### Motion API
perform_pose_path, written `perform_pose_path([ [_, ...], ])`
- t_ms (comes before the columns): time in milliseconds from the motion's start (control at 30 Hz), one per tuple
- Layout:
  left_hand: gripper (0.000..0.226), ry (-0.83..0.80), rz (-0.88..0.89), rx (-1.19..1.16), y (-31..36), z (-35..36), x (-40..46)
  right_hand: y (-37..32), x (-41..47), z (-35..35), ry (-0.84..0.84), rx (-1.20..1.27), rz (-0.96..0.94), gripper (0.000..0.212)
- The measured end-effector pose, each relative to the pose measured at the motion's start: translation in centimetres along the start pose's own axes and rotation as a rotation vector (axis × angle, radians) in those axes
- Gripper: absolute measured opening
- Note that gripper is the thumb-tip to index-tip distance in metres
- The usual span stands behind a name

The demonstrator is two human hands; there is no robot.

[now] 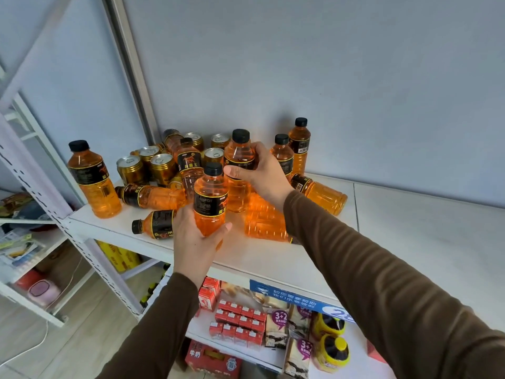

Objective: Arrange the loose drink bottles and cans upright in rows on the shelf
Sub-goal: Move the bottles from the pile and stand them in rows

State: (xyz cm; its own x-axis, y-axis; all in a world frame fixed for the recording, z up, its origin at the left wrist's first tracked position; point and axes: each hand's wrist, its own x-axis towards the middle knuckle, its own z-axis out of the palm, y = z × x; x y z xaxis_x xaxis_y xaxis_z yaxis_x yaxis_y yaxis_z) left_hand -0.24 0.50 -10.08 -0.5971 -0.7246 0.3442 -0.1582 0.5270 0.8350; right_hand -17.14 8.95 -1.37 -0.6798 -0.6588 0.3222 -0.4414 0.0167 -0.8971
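Observation:
Orange drink bottles with black caps and gold cans crowd the left half of a white shelf (273, 255). My left hand (195, 239) grips one upright bottle (210, 198) just above the shelf's front. My right hand (259, 170) grips a second upright bottle (239, 160) further back. One bottle (94, 179) stands alone at the left edge; two more (299, 144) stand by the back wall. Several bottles lie flat: one (151, 196) at the left, one (157, 225) at the front, one (319, 192) at the right. Several gold cans (161, 165) stand upright at the back.
The right half of the shelf (423, 228) holds nothing. A grey wall stands close behind. A perforated white upright (54, 212) borders the shelf on the left. The lower shelf holds red cartons (237, 321), snack packs and yellow-capped bottles (334, 348).

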Motion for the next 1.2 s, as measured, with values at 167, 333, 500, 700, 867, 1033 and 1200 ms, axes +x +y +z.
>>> perform_pose_path([
  [167,0.066,-0.037,0.071,-0.025,2.0,0.1,0.4,-1.9,-0.9,-3.2,0.118,0.019,-0.033,0.058],
  [333,0.061,-0.128,0.116,-0.079,3.8,1.3,-0.1,-2.9,-3.6,-7.1,0.221,0.028,-0.018,0.050],
  [500,0.057,-0.217,0.181,-0.158,6.5,3.5,-1.1,-3.1,-7.0,-11.6,0.322,0.025,0.019,0.044],
  [700,0.069,-0.397,0.237,-0.263,11.1,8.6,-3.1,-2.6,-12.6,-18.3,0.469,-0.002,0.094,0.050],
  [867,0.064,-0.555,0.291,-0.352,15.7,14.1,-6.6,-2.0,-18.6,-25.2,0.630,-0.007,0.150,0.054],
  [1033,0.064,-0.668,0.330,-0.401,21.3,20.7,-11.1,-1.3,-25.1,-32.9,0.713,-0.039,0.206,0.051],
  [1200,0.064,-0.786,0.327,-0.435,26.4,27.6,-16.1,-0.1,-30.9,-40.8,0.742,-0.066,0.263,0.053],
])
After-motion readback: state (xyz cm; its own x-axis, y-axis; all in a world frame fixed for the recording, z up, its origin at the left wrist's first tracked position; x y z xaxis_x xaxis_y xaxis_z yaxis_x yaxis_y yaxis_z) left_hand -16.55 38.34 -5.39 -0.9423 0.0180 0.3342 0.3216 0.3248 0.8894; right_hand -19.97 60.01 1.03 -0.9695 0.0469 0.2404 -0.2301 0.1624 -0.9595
